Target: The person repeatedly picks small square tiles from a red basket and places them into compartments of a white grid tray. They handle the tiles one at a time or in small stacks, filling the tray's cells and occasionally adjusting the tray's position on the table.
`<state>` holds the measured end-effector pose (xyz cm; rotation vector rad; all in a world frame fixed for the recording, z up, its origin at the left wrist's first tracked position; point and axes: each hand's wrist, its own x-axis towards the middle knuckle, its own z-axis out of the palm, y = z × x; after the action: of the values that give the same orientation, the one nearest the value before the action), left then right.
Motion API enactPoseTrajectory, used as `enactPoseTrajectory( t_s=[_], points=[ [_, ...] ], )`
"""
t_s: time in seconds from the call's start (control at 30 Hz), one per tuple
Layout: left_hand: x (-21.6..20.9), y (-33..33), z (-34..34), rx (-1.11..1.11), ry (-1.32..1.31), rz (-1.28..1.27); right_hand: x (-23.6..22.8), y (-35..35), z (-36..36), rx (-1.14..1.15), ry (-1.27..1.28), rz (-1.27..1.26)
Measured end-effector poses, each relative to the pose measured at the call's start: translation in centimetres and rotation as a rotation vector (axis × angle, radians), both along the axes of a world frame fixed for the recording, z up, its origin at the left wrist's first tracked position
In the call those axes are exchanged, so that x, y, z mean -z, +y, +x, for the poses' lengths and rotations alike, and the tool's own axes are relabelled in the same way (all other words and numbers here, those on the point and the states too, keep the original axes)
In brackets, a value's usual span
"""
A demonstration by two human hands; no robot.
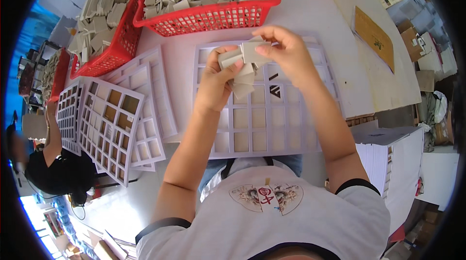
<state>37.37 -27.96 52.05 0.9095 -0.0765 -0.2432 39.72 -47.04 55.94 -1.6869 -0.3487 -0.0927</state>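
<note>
Both my hands are raised over a white lattice panel point(267, 154) that lies on the table in front of me. My left hand point(213, 80) is closed around a loose, fanned bunch of thin pale grey square pieces point(243, 90). One more flat pale square point(253, 53) is pinched by my right hand point(290, 54), its edge touching or overlapping the bunch. Pale squares show inside many of the panel's compartments. Dark slanted stripes point(274, 91) mark the panel below my right hand.
Beyond the panel, a red plastic basket point(213, 20) is heaped with the same squares; another red basket point(116, 51) stands left of it. More lattice panels point(137, 96) overlap at the left. A co-worker point(63, 172) is beyond them. A brown envelope point(374, 37) lies far right.
</note>
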Motion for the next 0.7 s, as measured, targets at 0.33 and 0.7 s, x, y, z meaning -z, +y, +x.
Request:
enactPoseTrajectory(
  t_s=[0.33,0.7],
  points=[
    [2.2,-1.9,-7.4,0.051,0.093,0.236,3.3,-0.5,-8.3,0.123,0.068,-0.212],
    [4.2,-2.0,-9.2,0.171,0.156,0.361,4.0,-1.0,-10.6,-0.003,0.075,-0.315]
  ],
)
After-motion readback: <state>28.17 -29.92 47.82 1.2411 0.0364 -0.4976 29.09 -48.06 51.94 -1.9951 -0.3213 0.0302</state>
